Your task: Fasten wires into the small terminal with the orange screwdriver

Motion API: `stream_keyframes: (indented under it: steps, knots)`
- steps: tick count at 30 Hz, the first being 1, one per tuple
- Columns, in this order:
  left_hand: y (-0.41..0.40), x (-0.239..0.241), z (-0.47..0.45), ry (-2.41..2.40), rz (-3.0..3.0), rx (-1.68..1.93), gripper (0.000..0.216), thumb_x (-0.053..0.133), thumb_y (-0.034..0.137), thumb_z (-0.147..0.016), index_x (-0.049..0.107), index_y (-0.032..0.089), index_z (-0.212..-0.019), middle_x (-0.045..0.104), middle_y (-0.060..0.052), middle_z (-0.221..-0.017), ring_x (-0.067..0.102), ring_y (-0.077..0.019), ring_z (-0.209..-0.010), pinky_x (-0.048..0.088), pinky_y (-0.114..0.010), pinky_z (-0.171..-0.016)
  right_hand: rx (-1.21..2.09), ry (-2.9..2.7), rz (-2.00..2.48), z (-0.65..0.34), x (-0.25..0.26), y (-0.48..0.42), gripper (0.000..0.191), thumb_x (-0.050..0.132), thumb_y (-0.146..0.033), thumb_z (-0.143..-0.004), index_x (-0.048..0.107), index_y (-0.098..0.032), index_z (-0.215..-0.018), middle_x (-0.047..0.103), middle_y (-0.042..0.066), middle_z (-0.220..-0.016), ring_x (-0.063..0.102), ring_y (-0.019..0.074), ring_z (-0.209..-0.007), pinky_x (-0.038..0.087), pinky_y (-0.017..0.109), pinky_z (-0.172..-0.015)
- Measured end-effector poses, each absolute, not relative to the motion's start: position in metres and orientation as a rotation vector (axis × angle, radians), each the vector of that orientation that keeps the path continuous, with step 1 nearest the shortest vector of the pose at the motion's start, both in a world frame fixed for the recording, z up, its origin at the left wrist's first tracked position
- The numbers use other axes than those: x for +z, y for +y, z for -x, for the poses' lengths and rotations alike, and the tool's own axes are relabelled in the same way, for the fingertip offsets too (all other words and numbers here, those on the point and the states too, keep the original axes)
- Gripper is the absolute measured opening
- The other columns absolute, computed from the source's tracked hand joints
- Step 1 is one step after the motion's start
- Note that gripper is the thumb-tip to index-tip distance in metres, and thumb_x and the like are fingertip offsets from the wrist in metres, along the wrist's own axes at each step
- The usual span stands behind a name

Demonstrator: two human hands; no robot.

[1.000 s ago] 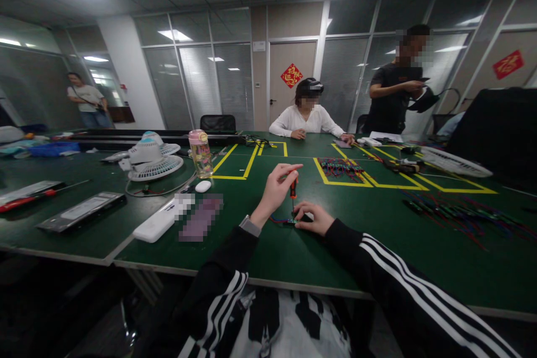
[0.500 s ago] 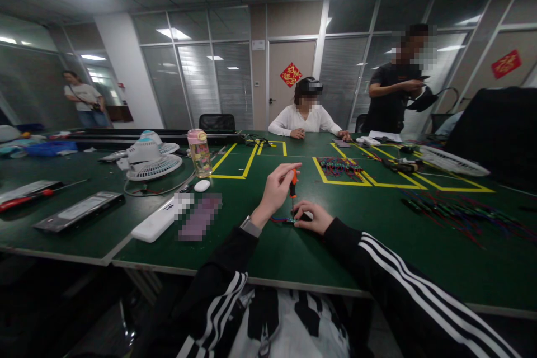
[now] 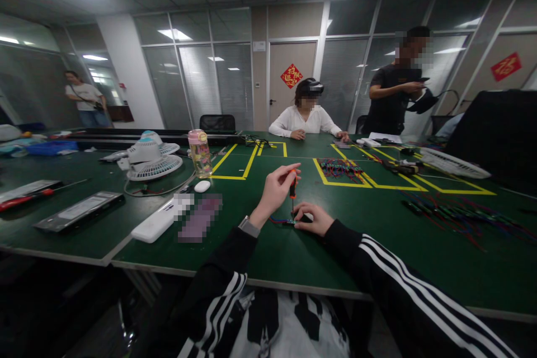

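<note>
My left hand (image 3: 277, 189) is closed around the handle of an orange-and-black screwdriver (image 3: 293, 191). The screwdriver stands nearly upright, its shaft pointing down at a small circuit board (image 3: 290, 222) on the green table. Red and blue wires run off the board to the left. From the right, my right hand (image 3: 315, 219) pinches the board's edge with thumb and fingers, close beside the shaft. Where exactly the tip meets the board is too small to make out.
On the left lie a white power bank (image 3: 155, 222), a metal drive (image 3: 79, 210) and a fan (image 3: 153, 159), with a bottle (image 3: 200, 154) behind. Wired boards (image 3: 342, 170) lie in a yellow-taped box; more wired boards (image 3: 461, 215) are at right. A person (image 3: 308, 117) sits opposite.
The screwdriver's handle shows less orange and more black, as if turned, and my left fingers have shifted slightly on it. My right hand stays at the board.
</note>
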State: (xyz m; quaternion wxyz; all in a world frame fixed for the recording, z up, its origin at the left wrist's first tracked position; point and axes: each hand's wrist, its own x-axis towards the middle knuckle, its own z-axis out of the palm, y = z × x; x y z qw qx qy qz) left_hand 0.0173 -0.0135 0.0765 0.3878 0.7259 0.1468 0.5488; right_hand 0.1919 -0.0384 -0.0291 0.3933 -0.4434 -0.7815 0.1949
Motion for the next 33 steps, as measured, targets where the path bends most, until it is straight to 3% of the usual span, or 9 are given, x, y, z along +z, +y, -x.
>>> stream_keyframes:
  steps: [3, 5, 10, 16, 20, 22, 28, 33]
  knots:
    - [-0.0159, 0.0768, -0.0149, 0.538, -1.962, 1.575, 0.024, 0.064, 0.032, -0.085, 0.072, 0.02, -0.104, 0.058, -0.003, -0.085, 0.058, -0.0124, -0.075, 0.049, -0.023, -0.07, 0.493, -1.988, 1.124, -0.1926, -0.0316, -0.0366, 0.015, 0.079, -0.028, -0.065, 0.067, -0.02, -0.067, 0.069, 0.008, -0.099, 0.066, 0.0249, -0.097, 0.048, 0.043, -0.092]
    - [-0.0181, 0.077, -0.0135, 0.596, -2.043, 1.659, 0.022, 0.06, 0.033, -0.088, 0.073, 0.022, -0.102, 0.054, -0.002, -0.081, 0.055, -0.0124, -0.076, 0.047, -0.024, -0.072, 0.487, -1.989, 1.129, -0.1928, -0.0315, -0.0363, 0.015, 0.079, -0.027, -0.065, 0.067, -0.02, -0.067, 0.069, 0.008, -0.099, 0.066, 0.0246, -0.096, 0.048, 0.043, -0.091]
    - [-0.0181, 0.0758, -0.0159, 0.407, -2.02, 1.489, 0.032, 0.044, 0.025, -0.096, 0.062, 0.022, -0.122, 0.062, -0.006, -0.104, 0.061, -0.0145, -0.093, 0.048, -0.026, -0.083, 0.481, -2.0, 1.126, -0.1929, -0.0304, -0.0367, 0.014, 0.079, -0.025, -0.065, 0.067, -0.019, -0.067, 0.069, 0.008, -0.099, 0.066, 0.0239, -0.095, 0.048, 0.042, -0.091]
    - [-0.0177, 0.0762, -0.0162, 0.578, -2.048, 1.678, 0.022, 0.068, 0.03, -0.082, 0.072, 0.021, -0.102, 0.052, -0.001, -0.083, 0.054, -0.012, -0.076, 0.047, -0.024, -0.074, 0.477, -1.981, 1.15, -0.1935, -0.0342, -0.0344, 0.016, 0.081, -0.026, -0.063, 0.067, -0.019, -0.066, 0.069, 0.008, -0.098, 0.066, 0.0235, -0.095, 0.049, 0.042, -0.091]
    - [-0.0177, 0.0762, -0.0157, 0.486, -2.065, 1.554, 0.029, 0.046, 0.027, -0.096, 0.066, 0.022, -0.117, 0.057, -0.004, -0.095, 0.058, -0.0135, -0.089, 0.047, -0.026, -0.083, 0.481, -1.971, 1.148, -0.1933, -0.0354, -0.0334, 0.015, 0.081, -0.025, -0.063, 0.067, -0.019, -0.065, 0.07, 0.008, -0.098, 0.066, 0.0235, -0.094, 0.049, 0.042, -0.091]
    - [-0.0172, 0.0755, -0.0165, 0.421, -2.017, 1.483, 0.032, 0.043, 0.024, -0.096, 0.062, 0.022, -0.123, 0.06, -0.005, -0.101, 0.06, -0.0134, -0.091, 0.048, -0.026, -0.083, 0.485, -1.969, 1.147, -0.1932, -0.0352, -0.0333, 0.015, 0.081, -0.026, -0.063, 0.068, -0.019, -0.065, 0.07, 0.008, -0.098, 0.066, 0.0236, -0.094, 0.049, 0.042, -0.091]
    - [-0.0182, 0.0758, -0.0162, 0.554, -2.027, 1.637, 0.023, 0.071, 0.029, -0.08, 0.072, 0.021, -0.102, 0.052, -0.001, -0.084, 0.054, -0.0118, -0.077, 0.047, -0.023, -0.073, 0.489, -1.976, 1.147, -0.1938, -0.0353, -0.0334, 0.016, 0.081, -0.028, -0.063, 0.067, -0.02, -0.066, 0.069, 0.007, -0.098, 0.066, 0.0238, -0.094, 0.048, 0.042, -0.091]
    - [-0.0175, 0.0753, -0.0164, 0.416, -1.977, 1.487, 0.03, 0.047, 0.028, -0.095, 0.065, 0.022, -0.118, 0.06, -0.006, -0.104, 0.061, -0.0145, -0.093, 0.049, -0.025, -0.081, 0.475, -1.979, 1.131, -0.1939, -0.036, -0.0337, 0.015, 0.08, -0.027, -0.064, 0.067, -0.019, -0.067, 0.069, 0.008, -0.098, 0.066, 0.0242, -0.095, 0.048, 0.041, -0.091]
